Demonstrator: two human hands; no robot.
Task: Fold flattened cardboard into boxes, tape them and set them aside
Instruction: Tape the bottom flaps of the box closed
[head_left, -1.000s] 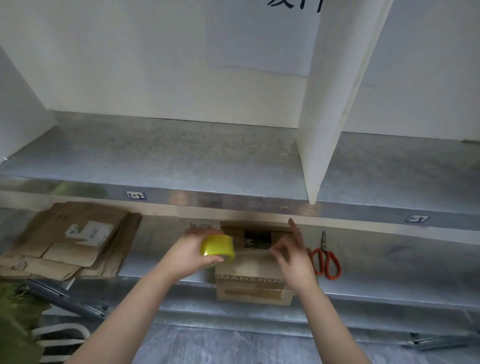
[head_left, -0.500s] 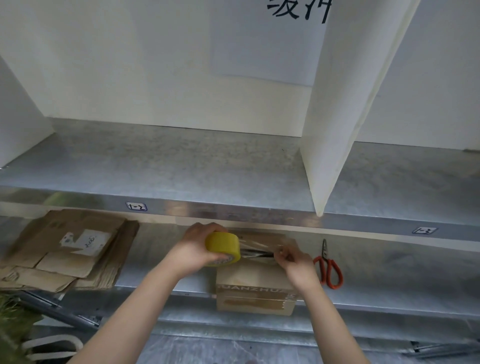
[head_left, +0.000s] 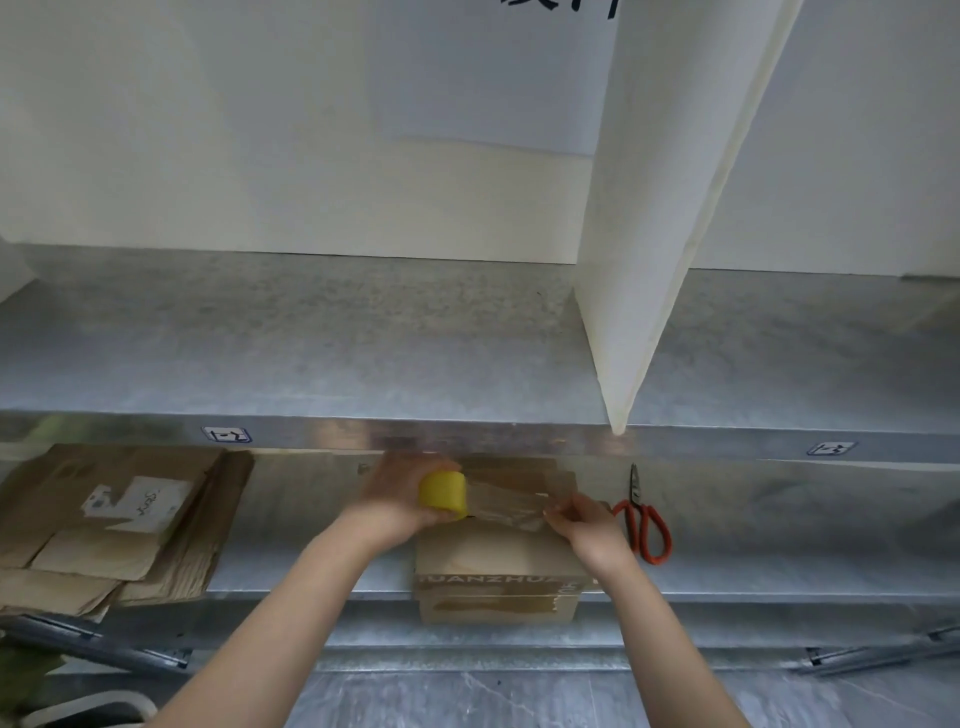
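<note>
Head view: left fingers (head_left: 439, 516) wrap the tape roll (head_left: 443, 495), right fingers (head_left: 563, 512) pinch its strip (head_left: 506, 501) over the box (head_left: 493, 556).

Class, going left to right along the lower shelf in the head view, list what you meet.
flattened cardboard stack, left hand, yellow tape roll, pulled-out tape strip, right hand, orange-handled scissors

Metal shelves (head_left: 311, 338) against white wall (head_left: 208, 130); floor (head_left: 467, 696) perhaps marble.

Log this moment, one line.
taping | left hand grips tape roll | right hand pinches tape end over box | scissors right of box
</note>
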